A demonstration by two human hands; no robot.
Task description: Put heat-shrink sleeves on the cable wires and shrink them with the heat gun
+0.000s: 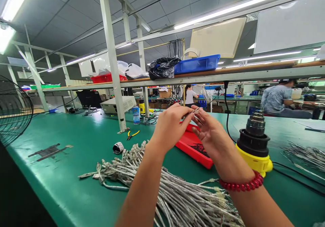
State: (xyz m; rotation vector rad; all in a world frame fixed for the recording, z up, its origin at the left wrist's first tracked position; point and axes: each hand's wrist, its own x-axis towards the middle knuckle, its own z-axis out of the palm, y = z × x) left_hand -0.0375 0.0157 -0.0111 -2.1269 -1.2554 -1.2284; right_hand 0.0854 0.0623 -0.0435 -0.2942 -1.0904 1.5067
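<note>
My left hand and my right hand are raised together above the green table. Their fingertips pinch the end of a thin silver cable piece between them. A red bead bracelet circles my right wrist. Below my arms lies a big bundle of silver braided cables with connector ends. A red tray sits just behind my hands.
A yellow and black power tool stands upright at the right, its cord trailing off. Yellow-handled pliers, a tape roll, bottles, a white shelf post and a fan guard are around. Other people sit far behind.
</note>
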